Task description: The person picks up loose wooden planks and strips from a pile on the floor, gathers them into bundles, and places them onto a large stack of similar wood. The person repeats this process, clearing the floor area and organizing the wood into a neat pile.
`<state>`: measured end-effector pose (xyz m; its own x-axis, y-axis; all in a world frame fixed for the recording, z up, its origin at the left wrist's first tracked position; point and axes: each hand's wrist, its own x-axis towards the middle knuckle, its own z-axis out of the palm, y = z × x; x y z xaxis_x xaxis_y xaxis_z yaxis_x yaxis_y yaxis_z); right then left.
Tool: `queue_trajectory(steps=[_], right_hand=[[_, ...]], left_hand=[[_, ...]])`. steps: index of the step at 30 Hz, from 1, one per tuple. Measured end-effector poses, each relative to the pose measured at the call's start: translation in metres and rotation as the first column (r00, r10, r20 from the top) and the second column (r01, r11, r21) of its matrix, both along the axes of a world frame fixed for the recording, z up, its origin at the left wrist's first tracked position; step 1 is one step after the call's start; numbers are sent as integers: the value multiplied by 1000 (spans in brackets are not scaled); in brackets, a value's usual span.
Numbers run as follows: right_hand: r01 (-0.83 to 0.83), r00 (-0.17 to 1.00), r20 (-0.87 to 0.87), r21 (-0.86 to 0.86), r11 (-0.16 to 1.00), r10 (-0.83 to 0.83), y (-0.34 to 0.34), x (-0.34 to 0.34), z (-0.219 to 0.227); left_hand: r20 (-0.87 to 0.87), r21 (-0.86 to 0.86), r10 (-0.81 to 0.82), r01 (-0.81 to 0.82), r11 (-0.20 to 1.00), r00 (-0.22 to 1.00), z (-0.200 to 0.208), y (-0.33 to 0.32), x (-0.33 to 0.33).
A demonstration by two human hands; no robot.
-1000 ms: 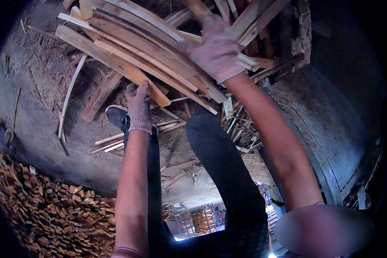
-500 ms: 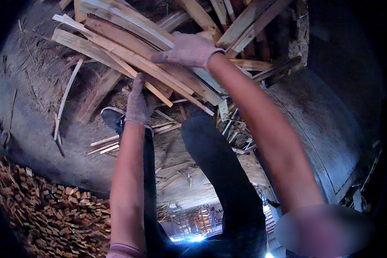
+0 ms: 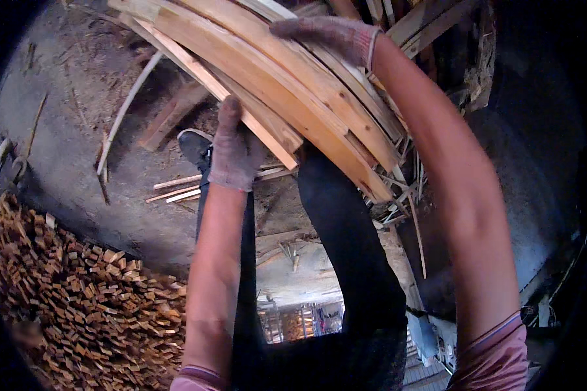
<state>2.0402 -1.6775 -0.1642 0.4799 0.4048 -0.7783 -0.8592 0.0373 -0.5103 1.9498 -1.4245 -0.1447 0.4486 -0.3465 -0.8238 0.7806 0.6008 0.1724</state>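
Observation:
A bundle of long pale wooden strips (image 3: 254,72) slants across the upper middle, raised above the floor. My left hand (image 3: 236,146), in a worn knitted glove, is closed on the near side of the bundle, its thumb over the nearest strip and its fingers hidden beneath. At the far side, my gloved right hand (image 3: 336,40) lies closed over the edge of the bundle. Its fingers point left along the wood, and their undersides are out of sight. The near ends of the strips hang over my right leg (image 3: 336,208).
Behind the bundle at upper right lie more loose boards (image 3: 430,29). A large heap of short cut wood pieces (image 3: 91,300) fills the lower left. Thin offcuts (image 3: 182,189) lie by my left shoe (image 3: 194,146), and a curved pale strip (image 3: 130,98) rests on the floor.
The bundle has come up nearer to me and looks thicker. My right hand has shifted from the top of the strips to their far edge. The left keeps its hold.

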Motion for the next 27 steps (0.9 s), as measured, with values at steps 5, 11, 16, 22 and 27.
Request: queue_trajectory(steps=[5,11,16,22,27], right_hand=[[99,986,-148,199,975,-70,-20,-10,11],[-188,973,-146,-46,981,179,9,0,133],[-76,991,-104,93,993,85,3,-38,155],[106,773,-633,65,992,-41,25,-50,194],[191,581,-796,-65,979,-166,51,-66,251]], left_hand=[[-51,74,-29,32,997,998,90,-23,19],[-178,93,-54,72,993,983,170,-18,3],[-305,-9,-108,111,994,946,210,-7,-13],[-399,-119,-163,125,985,902,243,14,-18],[-394,-203,-217,146,968,893,272,35,-28]])
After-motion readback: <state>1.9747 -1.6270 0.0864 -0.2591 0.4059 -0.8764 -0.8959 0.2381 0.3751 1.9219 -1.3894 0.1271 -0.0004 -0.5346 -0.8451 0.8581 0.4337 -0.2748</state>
